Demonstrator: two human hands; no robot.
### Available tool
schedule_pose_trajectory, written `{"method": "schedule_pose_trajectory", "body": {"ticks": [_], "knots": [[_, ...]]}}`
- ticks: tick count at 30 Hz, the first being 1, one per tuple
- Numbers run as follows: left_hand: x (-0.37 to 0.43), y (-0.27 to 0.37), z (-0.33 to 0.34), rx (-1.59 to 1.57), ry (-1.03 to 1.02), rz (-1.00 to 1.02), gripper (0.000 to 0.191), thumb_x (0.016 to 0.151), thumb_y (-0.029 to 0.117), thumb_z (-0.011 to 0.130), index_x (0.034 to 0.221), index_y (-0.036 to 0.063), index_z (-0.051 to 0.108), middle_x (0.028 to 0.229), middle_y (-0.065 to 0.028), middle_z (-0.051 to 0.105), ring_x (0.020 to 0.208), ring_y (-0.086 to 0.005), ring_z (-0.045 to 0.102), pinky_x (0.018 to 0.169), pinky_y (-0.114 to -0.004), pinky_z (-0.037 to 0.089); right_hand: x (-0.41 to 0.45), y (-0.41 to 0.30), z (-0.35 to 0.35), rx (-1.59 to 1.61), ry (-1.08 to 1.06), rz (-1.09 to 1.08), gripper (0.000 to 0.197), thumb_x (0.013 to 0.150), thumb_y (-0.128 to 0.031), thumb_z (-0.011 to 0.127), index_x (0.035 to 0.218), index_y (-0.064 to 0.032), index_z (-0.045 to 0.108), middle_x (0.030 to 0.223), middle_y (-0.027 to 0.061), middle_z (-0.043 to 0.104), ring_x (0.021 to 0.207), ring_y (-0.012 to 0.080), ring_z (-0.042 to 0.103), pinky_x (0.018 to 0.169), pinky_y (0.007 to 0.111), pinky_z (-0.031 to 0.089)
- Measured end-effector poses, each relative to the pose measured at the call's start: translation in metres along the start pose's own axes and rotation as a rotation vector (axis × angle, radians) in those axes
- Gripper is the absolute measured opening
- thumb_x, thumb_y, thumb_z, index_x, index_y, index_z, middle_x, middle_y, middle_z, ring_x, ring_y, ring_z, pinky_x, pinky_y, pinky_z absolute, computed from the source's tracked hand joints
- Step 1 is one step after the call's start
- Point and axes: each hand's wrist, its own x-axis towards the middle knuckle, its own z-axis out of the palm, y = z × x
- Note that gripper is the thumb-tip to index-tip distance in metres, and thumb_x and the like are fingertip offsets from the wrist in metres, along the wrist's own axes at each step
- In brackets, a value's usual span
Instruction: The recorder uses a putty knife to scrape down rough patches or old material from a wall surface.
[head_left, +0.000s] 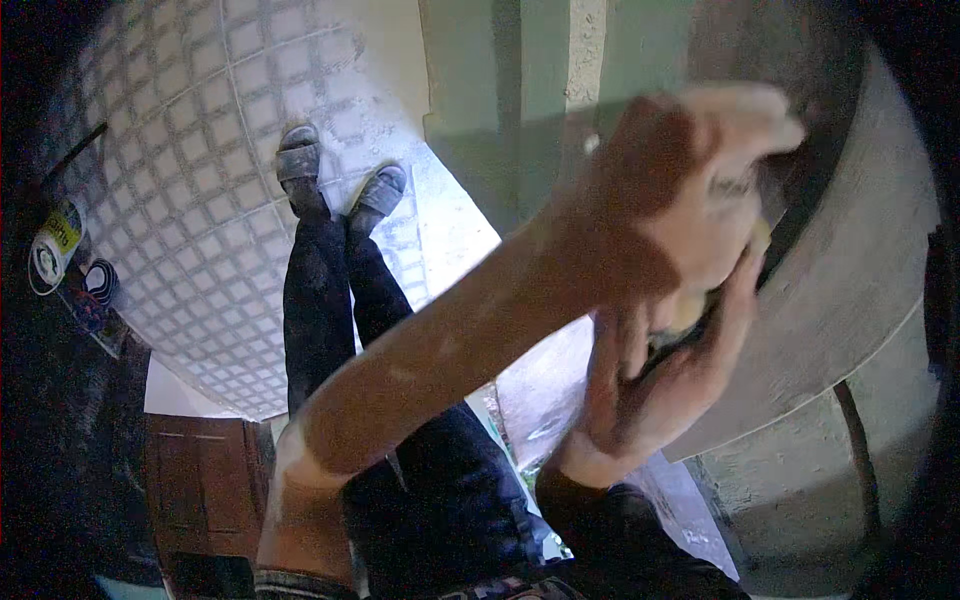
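My left hand, motion-blurred, is at the upper right on an outstretched bare forearm. Some of its fingers point up to the right; others are tucked against my right hand, and its grip is unclear. Below it, my right hand is cupped with fingers upward around a small yellowish thing with a dark part. The hands overlap and hide most of this thing, so its kind cannot be told.
A pale curved surface lies right of the hands, beside a green wall. My sandalled feet stand on patterned floor tiles. At far left is a container with a yellow-green label; a brown panelled door is at lower left.
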Motion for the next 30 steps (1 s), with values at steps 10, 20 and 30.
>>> {"method": "schedule_pose_trajectory", "body": {"ticks": [10,20,30], "knots": [[0.002,0.011,-0.011,-0.117,-0.118,-0.099,0.04,0.076,-0.007,0.06,0.114,-0.005,0.068,0.125,-0.0273,0.064,0.108,-0.0377,0.068,0.091,-0.036,0.057,0.008,-0.006,0.033,0.217,-0.074,-0.017,0.038,0.106,-0.043,0.043,0.13,-0.0147,0.051,0.07,0.0029,0.051,0.042,0.01,0.041,0.04,0.02,0.033],[0.0,0.019,-0.009,-0.187,-0.06,-0.245,0.048,0.073,-0.009,0.054,0.116,0.0041,0.07,0.128,-0.0213,0.065,0.107,-0.0352,0.069,0.085,-0.034,0.058,-0.019,-0.012,0.013,-0.109,0.097,0.04,0.047,0.106,-0.047,0.038,0.132,-0.0095,0.044,0.071,0.0033,0.052,0.038,0.0096,0.04,0.033,0.025,0.031],[0.005,0.019,-0.015,-0.136,-0.156,-0.164,0.041,0.078,-0.003,0.066,0.118,-0.0046,0.065,0.127,-0.0278,0.062,0.111,-0.0401,0.066,0.096,-0.038,0.056,-0.016,0.001,0.012,-0.071,0.138,-0.09,0.045,0.104,-0.046,0.044,0.127,-0.0071,0.049,0.069,0.0026,0.052,0.042,0.0103,0.043,0.038,0.025,0.034]]}}
